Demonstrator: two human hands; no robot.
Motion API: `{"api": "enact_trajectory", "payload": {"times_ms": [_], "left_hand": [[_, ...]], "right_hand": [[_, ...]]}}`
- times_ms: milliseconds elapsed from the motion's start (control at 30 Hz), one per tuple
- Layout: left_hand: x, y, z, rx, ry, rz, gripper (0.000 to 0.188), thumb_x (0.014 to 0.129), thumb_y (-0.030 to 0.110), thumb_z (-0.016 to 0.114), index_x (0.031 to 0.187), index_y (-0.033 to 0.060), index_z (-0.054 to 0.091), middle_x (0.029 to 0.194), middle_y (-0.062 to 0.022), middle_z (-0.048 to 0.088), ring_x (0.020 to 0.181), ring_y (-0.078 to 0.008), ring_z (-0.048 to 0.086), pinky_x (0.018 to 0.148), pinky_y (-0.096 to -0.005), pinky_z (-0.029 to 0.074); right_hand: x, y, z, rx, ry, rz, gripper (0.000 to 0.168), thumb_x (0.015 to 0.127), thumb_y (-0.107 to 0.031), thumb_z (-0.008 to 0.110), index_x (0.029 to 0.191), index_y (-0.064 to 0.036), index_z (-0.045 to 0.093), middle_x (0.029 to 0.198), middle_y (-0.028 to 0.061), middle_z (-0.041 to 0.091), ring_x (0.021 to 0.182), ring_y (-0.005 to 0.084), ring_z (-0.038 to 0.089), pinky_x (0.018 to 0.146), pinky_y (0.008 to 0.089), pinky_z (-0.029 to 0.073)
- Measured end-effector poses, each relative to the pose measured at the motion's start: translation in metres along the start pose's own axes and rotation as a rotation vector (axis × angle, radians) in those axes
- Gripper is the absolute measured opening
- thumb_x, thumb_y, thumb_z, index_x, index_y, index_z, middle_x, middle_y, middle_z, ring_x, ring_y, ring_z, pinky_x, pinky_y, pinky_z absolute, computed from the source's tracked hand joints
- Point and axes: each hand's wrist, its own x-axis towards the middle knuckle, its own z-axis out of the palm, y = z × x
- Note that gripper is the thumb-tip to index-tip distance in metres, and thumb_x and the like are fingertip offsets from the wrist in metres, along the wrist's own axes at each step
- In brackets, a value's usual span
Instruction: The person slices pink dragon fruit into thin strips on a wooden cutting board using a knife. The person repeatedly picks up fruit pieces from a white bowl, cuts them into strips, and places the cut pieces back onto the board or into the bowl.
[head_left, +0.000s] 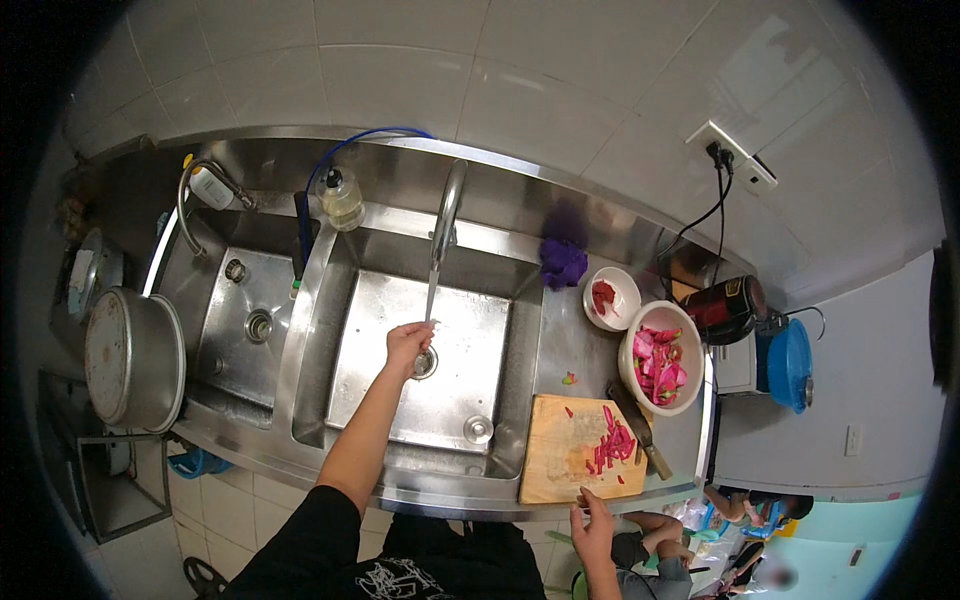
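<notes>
My left hand (409, 349) reaches over the large steel sink basin (465, 412), its fingers bunched at the lower end of a water stream (432, 294) from the faucet (449, 199). Whether something small is inside the fingers is hidden. My right hand (592, 525) hovers by the counter's front edge, thumb and fingers apart, holding nothing. Just beyond it lies a wooden cutting board (551, 450) with thin red-pink strips (615, 442) on top. A wood-handled kitchen knife (641, 431) rests along the board's right side.
Behind the board stand a large white bowl (700, 375) of pink dragon fruit peel (660, 364) and a smaller white bowl (619, 281). A purple cloth or bag (562, 264) sits beside the basin. Left are a soap bottle (343, 201), a second basin (244, 330) and a big metal pot (135, 360).
</notes>
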Motion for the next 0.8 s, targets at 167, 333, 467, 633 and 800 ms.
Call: {"api": "enact_trajectory", "payload": {"times_ms": [167, 333, 467, 633, 800], "left_hand": [[-0.005, 0.004, 0.020, -0.078, 0.054, 0.030, 0.017, 0.099, -0.001, 0.079, 0.114, -0.0098, 0.076, 0.098, -0.0109, 0.077, 0.077, -0.0124, 0.068, 0.067, -0.0244, 0.056], [0.003, 0.008, 0.011, 0.248, 0.127, 0.048, 0.015, 0.101, -0.003, 0.074, 0.115, -0.0105, 0.074, 0.099, -0.0140, 0.079, 0.087, -0.0160, 0.075, 0.076, -0.0255, 0.063], [0.015, 0.004, 0.008, -0.003, 0.171, 0.099, 0.013, 0.100, -0.004, 0.075, 0.110, -0.0118, 0.074, 0.096, -0.0124, 0.078, 0.079, -0.0157, 0.072, 0.071, -0.0261, 0.060], [0.013, 0.008, 0.018, 0.255, 0.150, 0.101, 0.012, 0.100, -0.006, 0.073, 0.111, -0.0102, 0.075, 0.099, -0.0132, 0.078, 0.083, -0.0182, 0.075, 0.076, -0.0286, 0.063], [0.036, -0.004, -0.006, 0.215, 0.175, 0.111, 0.011, 0.097, -0.004, 0.078, 0.107, -0.0081, 0.077, 0.096, -0.0117, 0.078, 0.079, -0.0161, 0.073, 0.072, -0.0269, 0.060]], "right_hand": [[0.004, -0.010, 0.006, -0.012, 0.030, -0.079, 0.040, 0.101, -0.007, 0.071, 0.140, 0.000, 0.067, 0.115, 0.0201, 0.075, 0.102, 0.0330, 0.075, 0.091, 0.0415, 0.059], [0.007, -0.010, 0.002, -0.014, 0.043, -0.098, 0.039, 0.100, -0.007, 0.071, 0.138, 0.001, 0.067, 0.116, 0.0219, 0.074, 0.106, 0.0354, 0.074, 0.095, 0.0434, 0.058], [0.006, -0.020, 0.000, 0.021, 0.054, -0.100, 0.038, 0.101, -0.007, 0.071, 0.138, 0.001, 0.067, 0.116, 0.0215, 0.075, 0.105, 0.0343, 0.075, 0.094, 0.0425, 0.058], [-0.003, -0.010, 0.007, 0.006, 0.057, -0.057, 0.039, 0.101, -0.008, 0.071, 0.139, 0.000, 0.067, 0.116, 0.0217, 0.075, 0.105, 0.0344, 0.075, 0.094, 0.0427, 0.058], [-0.002, -0.017, 0.009, 0.019, 0.048, -0.073, 0.039, 0.102, -0.008, 0.071, 0.139, 0.000, 0.067, 0.117, 0.0221, 0.075, 0.106, 0.0351, 0.075, 0.095, 0.0431, 0.059]]}}
